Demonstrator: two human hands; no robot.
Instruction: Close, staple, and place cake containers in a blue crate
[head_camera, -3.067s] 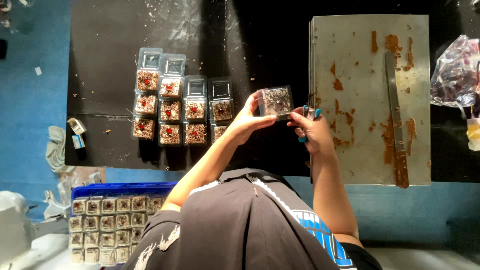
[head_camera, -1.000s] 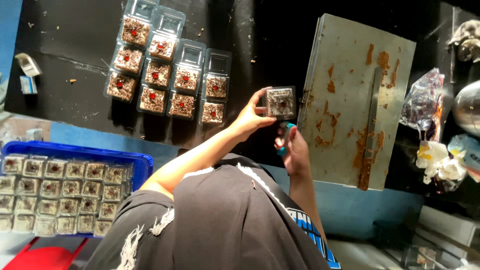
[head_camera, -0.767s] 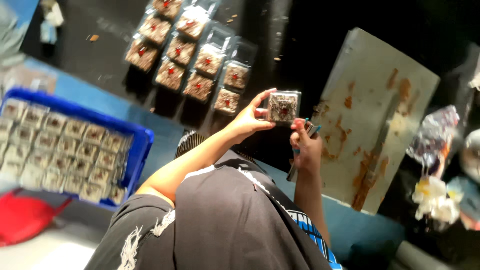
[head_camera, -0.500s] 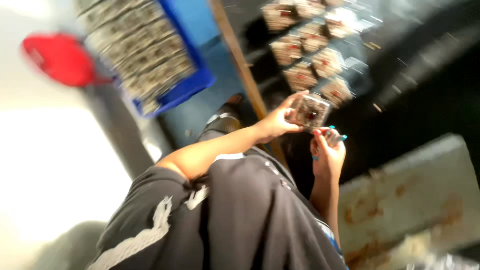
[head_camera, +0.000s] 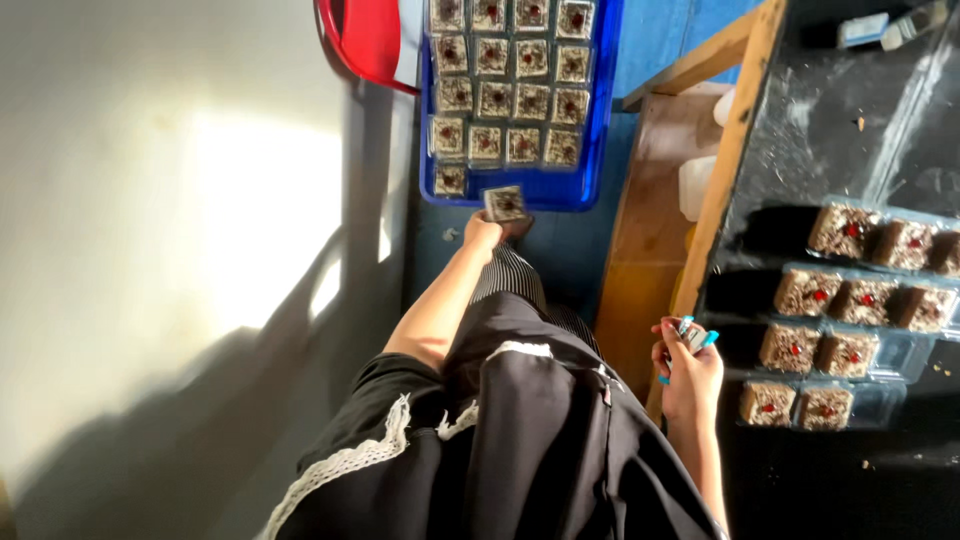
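Pinched only by the fingertips of the outstretched left hand (head_camera: 484, 232), the small clear cake box (head_camera: 505, 203) hangs over the blue crate's (head_camera: 600, 120) near rim and could slip or tip, while the right hand (head_camera: 688, 372) is closed around a small tool near the counter (head_camera: 800, 130).

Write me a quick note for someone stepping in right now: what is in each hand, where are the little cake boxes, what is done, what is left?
Left hand: holds one closed cake box at the near edge of the blue crate.
Right hand: by the table edge, fingers closed on a small blue-tipped item; I cannot tell what it is.
Done: the crate holds rows of boxed cakes.
Left: the held box is not yet set down; more cakes in open clear boxes sit in rows on the black table.
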